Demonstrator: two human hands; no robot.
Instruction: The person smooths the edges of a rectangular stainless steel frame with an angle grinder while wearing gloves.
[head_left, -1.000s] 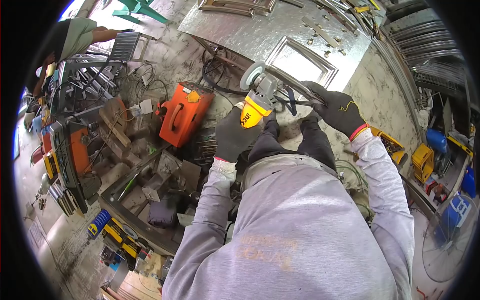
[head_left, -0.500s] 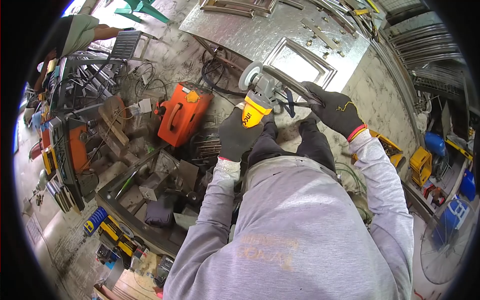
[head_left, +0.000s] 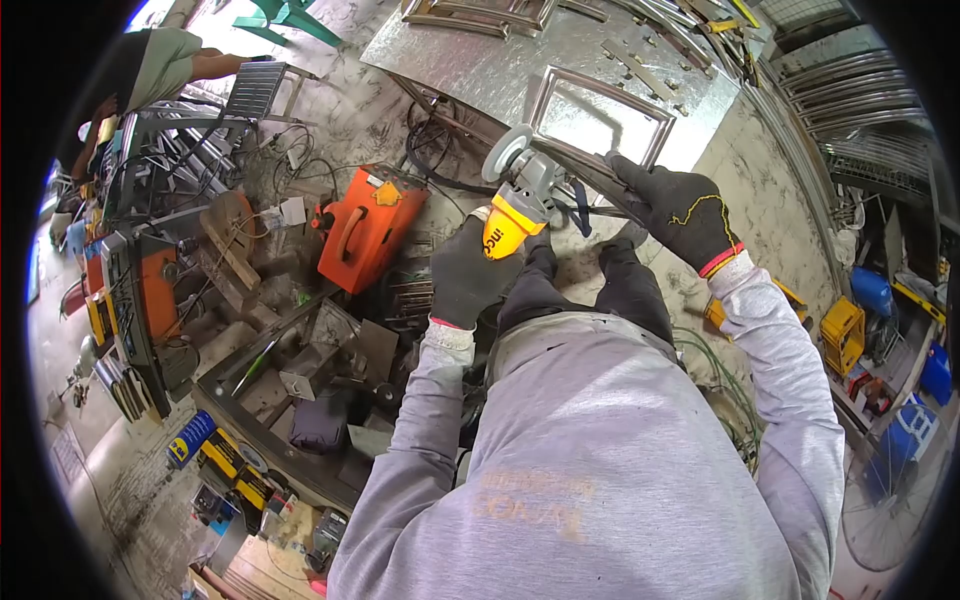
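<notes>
- Holding the angle grinder (head_left: pixel 517 212): left hand (head_left: pixel 475 272), dark glove, closed around its yellow body. Thumb and finger detail mostly hidden.
- Grinder sits over the near side of the metal-topped table (head_left: pixel 700 120), head and pale disc (head_left: pixel 508 153) angled up and away from the wearer. Disc just beside the left near corner of the rectangular metal frame (head_left: pixel 612 92); contact, can't tell.
- Right hand (head_left: pixel 685 215), dark glove with yellow thread on the back: partly open, fingers reaching to the table edge by the frame's right near corner. Whether it grips anything, can't tell.
- Frame lies flat on the table, metal strips (head_left: pixel 640 72) beyond it.
- Orange box (head_left: pixel 370 225) with handle on the floor, left of the grinder.
- Upper left: another person (head_left: pixel 160 70), partly in view, near a dark slatted stool (head_left: pixel 256 90).
- Yellow crate (head_left: pixel 843 333) off to the right.
</notes>
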